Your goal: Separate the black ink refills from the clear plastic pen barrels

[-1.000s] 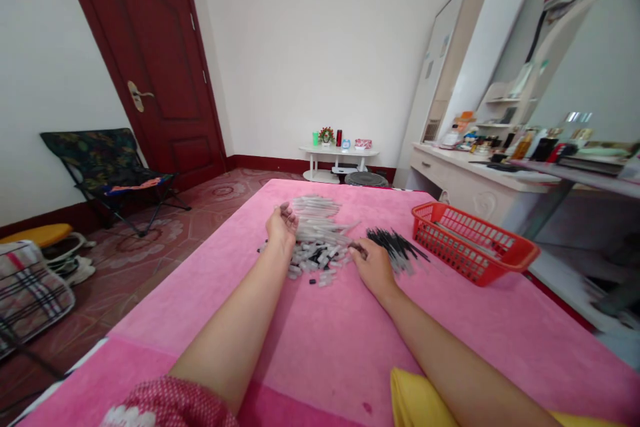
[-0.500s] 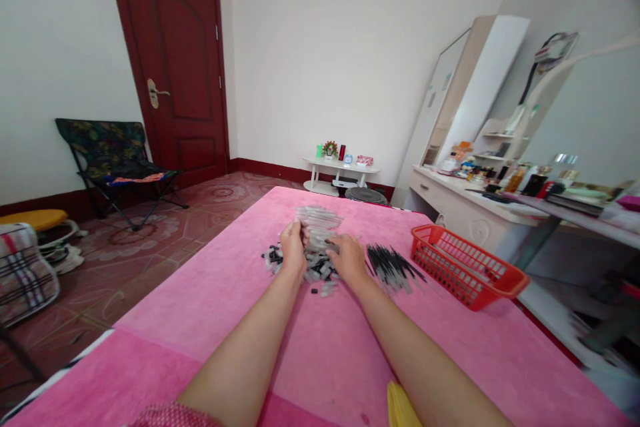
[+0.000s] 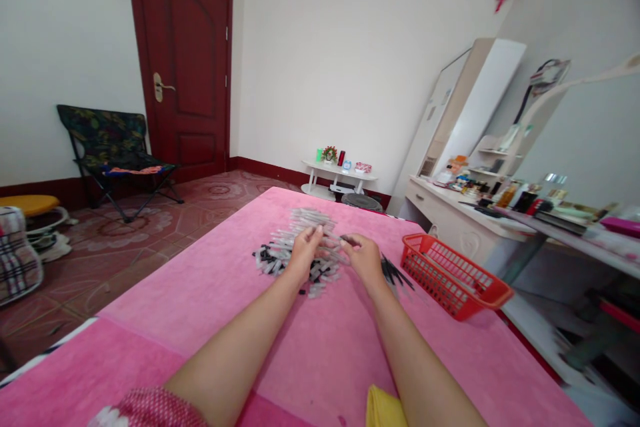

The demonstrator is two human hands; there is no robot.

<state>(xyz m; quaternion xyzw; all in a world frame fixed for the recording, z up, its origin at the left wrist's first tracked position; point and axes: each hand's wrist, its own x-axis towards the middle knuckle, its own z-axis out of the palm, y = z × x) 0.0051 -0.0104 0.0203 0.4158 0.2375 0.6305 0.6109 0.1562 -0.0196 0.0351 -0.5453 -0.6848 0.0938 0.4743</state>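
My left hand [image 3: 306,252] is closed in a pinch above the heap, its fingertips on a thin, see-through pen barrel [image 3: 332,238] that points toward my other hand. Just to the right, my right hand [image 3: 364,257] pinches a small dark pen part [image 3: 344,238], too blurred to make out fully. Clear pen barrels [image 3: 311,217] lie stacked beyond my hands. Below them is a heap of black and clear pen caps [image 3: 320,271], partly covered by my left hand. Thin black-and-clear pen pieces [image 3: 395,273] lie right of my right hand, which partly hides them.
A red plastic basket [image 3: 453,287] with pale contents stands on the right of the pink-covered table [image 3: 210,280]. Something yellow [image 3: 384,408] lies by my right forearm. A crowded dresser [image 3: 440,203] is beyond the table's right edge, a folding chair [image 3: 120,153] at left.
Both hands have moved right relative to the heap, and my fingertips now meet around a thin barrel. The camera view has shifted slightly; my right hand covers more of the black-and-clear pieces.
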